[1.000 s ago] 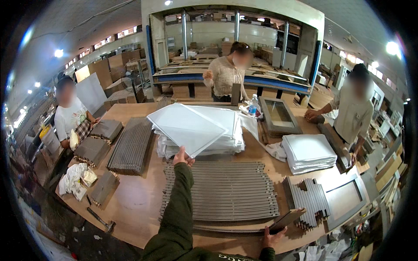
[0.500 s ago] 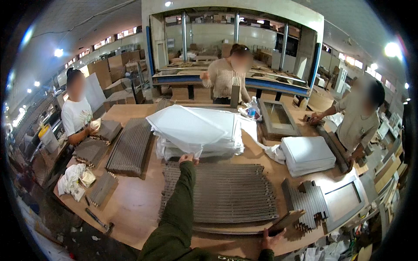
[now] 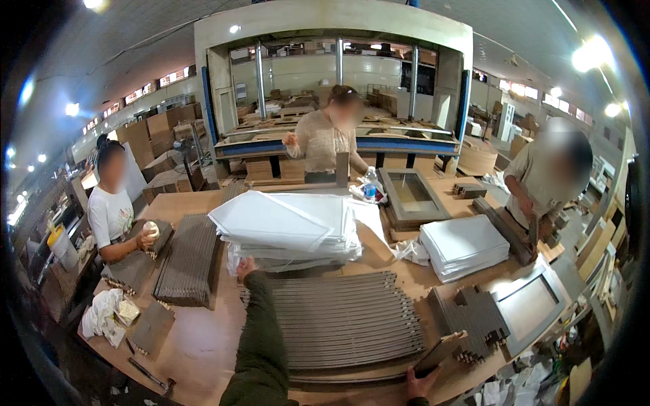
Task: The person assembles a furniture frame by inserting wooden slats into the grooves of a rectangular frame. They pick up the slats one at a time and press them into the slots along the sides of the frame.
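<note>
Wooden worktable (image 3: 203, 338), grey slats (image 3: 338, 325), white sheets (image 3: 291, 227); workshop.

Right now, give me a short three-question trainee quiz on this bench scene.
1. True or false: the left hand touches the stack of white sheets.
2. What does the right hand grip? A) a water bottle B) a dark flat strip C) a white cloth
3. Fill in: the long row of grey slats lies on the wooden ____.

Key: 1 true; 2 B; 3 table.
</note>
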Tool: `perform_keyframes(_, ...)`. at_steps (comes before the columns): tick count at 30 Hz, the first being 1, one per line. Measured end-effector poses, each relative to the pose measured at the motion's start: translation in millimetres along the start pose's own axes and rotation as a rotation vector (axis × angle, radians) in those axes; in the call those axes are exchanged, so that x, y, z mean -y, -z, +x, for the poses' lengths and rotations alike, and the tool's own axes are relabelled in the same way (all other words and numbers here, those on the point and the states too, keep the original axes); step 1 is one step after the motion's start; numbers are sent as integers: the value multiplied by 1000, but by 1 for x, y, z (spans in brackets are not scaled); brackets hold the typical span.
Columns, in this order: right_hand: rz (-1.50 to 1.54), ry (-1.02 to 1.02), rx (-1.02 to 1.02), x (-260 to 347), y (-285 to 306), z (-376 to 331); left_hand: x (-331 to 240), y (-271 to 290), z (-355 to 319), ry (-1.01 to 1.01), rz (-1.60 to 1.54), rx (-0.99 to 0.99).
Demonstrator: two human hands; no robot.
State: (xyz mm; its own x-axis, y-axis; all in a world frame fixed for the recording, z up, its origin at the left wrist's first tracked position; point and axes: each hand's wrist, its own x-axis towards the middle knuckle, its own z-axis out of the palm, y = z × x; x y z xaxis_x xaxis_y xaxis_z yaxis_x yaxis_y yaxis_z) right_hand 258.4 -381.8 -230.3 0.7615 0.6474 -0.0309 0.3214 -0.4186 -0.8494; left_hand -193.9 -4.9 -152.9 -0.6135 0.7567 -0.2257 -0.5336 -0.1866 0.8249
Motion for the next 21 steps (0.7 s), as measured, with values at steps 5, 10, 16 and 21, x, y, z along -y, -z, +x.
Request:
perform_keyframes(5,-141,-1,16,-1,-1,1,-31,-14,-7,-250,165,319)
perform_keyframes(10,-17,181,-19,-19,-10,9,-18,-12,32,117,-140,344)
perform_keyframes(16,-107,40,10,-21,-11,12,-29,-27,40,218,190,941)
perform_keyframes(21,-18,-29,23,3,9,6,-69,-79,-54,189,-135,552)
